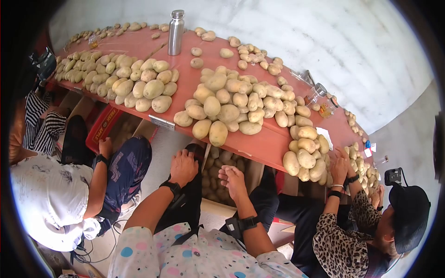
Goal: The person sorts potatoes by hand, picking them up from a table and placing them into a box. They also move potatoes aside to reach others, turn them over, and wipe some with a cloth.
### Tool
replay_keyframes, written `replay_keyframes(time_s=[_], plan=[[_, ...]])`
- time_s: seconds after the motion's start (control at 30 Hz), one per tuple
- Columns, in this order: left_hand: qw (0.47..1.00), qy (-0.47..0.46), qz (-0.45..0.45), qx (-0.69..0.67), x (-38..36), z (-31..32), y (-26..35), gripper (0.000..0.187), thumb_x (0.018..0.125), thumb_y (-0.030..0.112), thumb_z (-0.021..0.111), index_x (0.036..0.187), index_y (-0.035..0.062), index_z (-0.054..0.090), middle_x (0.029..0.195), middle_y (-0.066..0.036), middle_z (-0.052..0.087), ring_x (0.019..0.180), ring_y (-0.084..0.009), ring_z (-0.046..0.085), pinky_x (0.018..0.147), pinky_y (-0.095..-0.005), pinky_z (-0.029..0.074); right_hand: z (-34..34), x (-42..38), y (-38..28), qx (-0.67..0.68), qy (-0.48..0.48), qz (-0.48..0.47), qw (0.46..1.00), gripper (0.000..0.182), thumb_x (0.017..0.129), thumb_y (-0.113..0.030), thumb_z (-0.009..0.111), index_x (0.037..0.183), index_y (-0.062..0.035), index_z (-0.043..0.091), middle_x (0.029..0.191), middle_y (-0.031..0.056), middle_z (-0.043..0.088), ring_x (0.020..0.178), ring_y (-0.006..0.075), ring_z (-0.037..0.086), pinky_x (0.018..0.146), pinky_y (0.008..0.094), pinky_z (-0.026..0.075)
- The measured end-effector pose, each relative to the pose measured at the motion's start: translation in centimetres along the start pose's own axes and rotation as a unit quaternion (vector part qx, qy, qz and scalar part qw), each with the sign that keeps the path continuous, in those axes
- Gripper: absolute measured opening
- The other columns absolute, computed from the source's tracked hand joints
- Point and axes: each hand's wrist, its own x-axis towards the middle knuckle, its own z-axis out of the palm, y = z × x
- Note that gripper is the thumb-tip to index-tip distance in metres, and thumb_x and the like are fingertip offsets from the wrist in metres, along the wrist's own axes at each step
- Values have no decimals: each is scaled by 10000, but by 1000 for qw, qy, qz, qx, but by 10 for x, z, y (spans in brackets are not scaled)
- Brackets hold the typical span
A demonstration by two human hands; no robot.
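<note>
My left hand (184, 167) lies on my left knee below the table edge, with its fingers stretched out and nothing in it. My right hand (234, 182) hovers over a cardboard box (252, 173) between my legs, its fingers loosely bent and no object visible in them. Several potatoes (222, 170) fill that box, partly hidden by my right hand. On the red table (273, 143) in front of me, a heap of potatoes (228, 112) is stacked close to the edge.
More potato heaps (153, 88) line the table on both sides. A steel bottle (176, 33) stands at the back, and glass jars (317, 92) at the right. One person (55, 199) sits at my left; another, in a leopard-print shirt (340, 243), handles potatoes at my right.
</note>
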Motion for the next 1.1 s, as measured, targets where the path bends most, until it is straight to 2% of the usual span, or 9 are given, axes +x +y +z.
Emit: replay_keyframes(time_s=[0.1, 0.17, 0.2, 0.33, 0.4, 0.6, 0.83, 1.03, 1.1], plan=[[1000, 1, -3, -10, -3, -4, 0, 328, 846, 296, 615, 1039, 33, 648, 1070, -124, 601, 1055, -296, 554, 867, -446, 447, 17, -15, -36, -46, 6, -129, 990, 163, 959, -133, 529, 1043, -30, 623, 873, 34, 648, 739, 87, 586, 624, 233, 471], [1000, 5, -3, -8, -3, 0, -2, 323, 846, 296, 617, 1034, 36, 652, 1070, -121, 603, 1053, -294, 553, 868, -447, 443, 23, -21, -67, -146, 72, -334, 929, 146, 950, -116, 548, 1008, 3, 608, 825, 37, 640, 720, 111, 582, 631, 277, 480], [1000, 10, -2, -10, -3, 0, -2, 323, 846, 296, 617, 1034, 36, 652, 1070, -121, 603, 1053, -294, 553, 868, -447, 443, 24, -22, -84, -224, 110, -386, 888, 173, 932, -97, 564, 1055, 25, 570, 948, 103, 629, 790, 188, 604, 700, 336, 494], [1000, 2, -4, -7, -3, -1, -3, 325, 850, 303, 614, 1037, 40, 654, 1072, -114, 605, 1061, -287, 549, 868, -446, 441, 26, -7, -134, -365, 154, -435, 809, 350, 896, -79, 593, 1216, 22, 496, 1186, 220, 536, 1022, 313, 568, 875, 413, 465], [1000, -1, -9, -8, -4, -1, -3, 324, 854, 305, 610, 1037, 42, 655, 1072, -111, 606, 1064, -284, 548, 868, -446, 441, 29, 7, -149, -478, 192, -508, 691, 570, 856, -79, 629, 1363, -4, 380, 1369, 292, 362, 1215, 418, 428, 1005, 483, 379], [1000, -16, -9, -10, -1, 1, -5, 348, 852, 308, 595, 1055, 31, 646, 1091, -113, 591, 1087, -280, 527, 873, -436, 434, 44, 42, -170, -581, 215, -446, 646, 651, 833, -79, 636, 1418, -58, 353, 1445, 277, 287, 1268, 460, 365, 1028, 545, 363], [999, 2, -9, -36, 0, 6, -6, 328, 846, 286, 605, 1042, 26, 644, 1078, -120, 591, 1086, -288, 533, 867, -447, 446, 50, 72, -171, -627, 224, -374, 646, 639, 800, -34, 623, 1391, -143, 406, 1450, 223, 294, 1262, 457, 371, 963, 554, 419], [1000, 2, 5, -27, -1, -1, -4, 286, 837, 271, 628, 981, 25, 642, 1015, -137, 600, 1002, -313, 568, 813, -457, 467, -2, 114, -168, -463, 190, -545, 673, 553, 783, 20, 572, 1303, -135, 467, 1287, 203, 485, 1156, 399, 478, 953, 486, 436], [1000, 6, 11, -20, 1, -1, -4, 286, 835, 273, 635, 972, 22, 646, 1011, -135, 601, 994, -310, 567, 807, -446, 472, -17, 114, -170, -253, 142, -522, 802, 558, 786, 41, 550, 1308, -133, 461, 1223, 169, 530, 1037, 346, 557, 833, 451, 492]])
